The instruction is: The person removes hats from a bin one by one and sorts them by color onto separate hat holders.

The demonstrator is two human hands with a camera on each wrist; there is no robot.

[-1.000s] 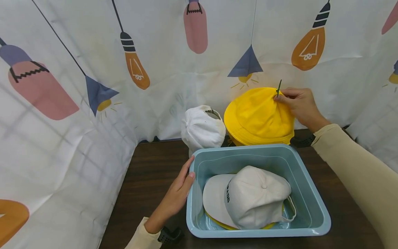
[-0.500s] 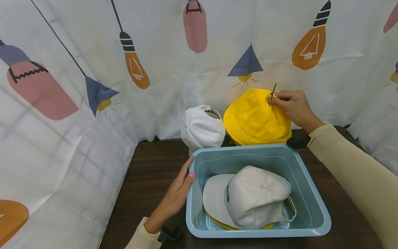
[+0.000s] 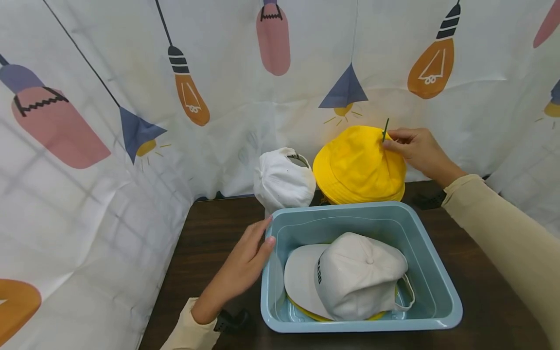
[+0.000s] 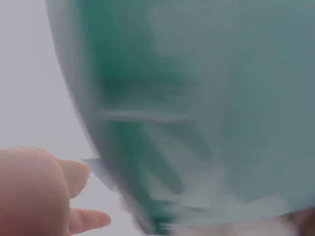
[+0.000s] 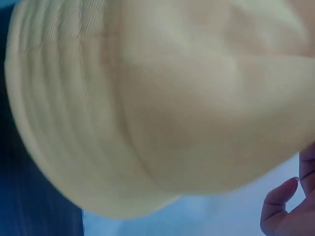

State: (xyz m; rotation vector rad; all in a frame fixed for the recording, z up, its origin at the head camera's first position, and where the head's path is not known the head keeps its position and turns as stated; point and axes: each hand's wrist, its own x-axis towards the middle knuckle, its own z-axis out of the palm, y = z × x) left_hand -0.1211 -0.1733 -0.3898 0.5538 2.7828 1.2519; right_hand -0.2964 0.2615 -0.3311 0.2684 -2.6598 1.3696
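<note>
Lamp-printed cloth (image 3: 232, 58) is hung behind the dark table (image 3: 214, 238). Behind the blue basin (image 3: 363, 327), the yellow hat (image 3: 358, 167) is pinched by the right hand (image 3: 422, 151); the basin is touched by the unclenched left hand (image 3: 240, 265). One pale cap (image 3: 358, 282) is already inside; hat and white cap (image 3: 283, 182) are left outside.

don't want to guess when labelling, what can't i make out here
Head: yellow item, mostly hidden by the white cap above.
Head: lettering on that cap, too small and angled.
Head: bottom of the rear cap, hidden by the tub.
Left wrist: inside of the tub, blurred.
Right wrist: top of the yellow hat and part of the right grip, cut off by the right edge.
</note>
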